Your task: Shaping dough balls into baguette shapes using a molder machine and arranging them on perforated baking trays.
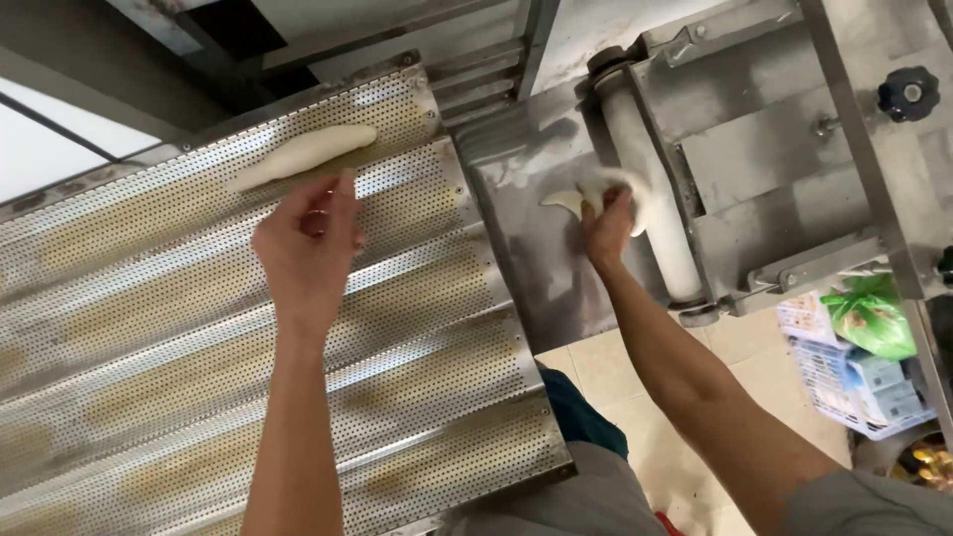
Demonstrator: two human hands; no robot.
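Pale, soft dough is in two places here. One long, tapered piece of white dough (pixel 303 154) lies in the top groove of the perforated, corrugated metal baking tray (pixel 179 328) that fills the left half of the frame. The left hand (pixel 308 238) hovers just below that piece, near it but apart from it, fingers loosely curled inward and holding nothing that shows.

Right of centre, the right hand (pixel 608 226) is closed around a second, curved strip of white dough (pixel 611 189) at the mouth of the steel dough-rolling machine (pixel 764 149). The strip bends over the fingers, one end pointing left onto the sloped stainless steel chute (pixel 526 199), the other lying against the long white roller (pixel 645 179) that runs from the upper middle down toward the centre right.

At the lower right edge a white plastic basket (pixel 844 387) holds a green plastic bag (pixel 874 318) and some packets, standing on a beige tiled floor (pixel 596 372).
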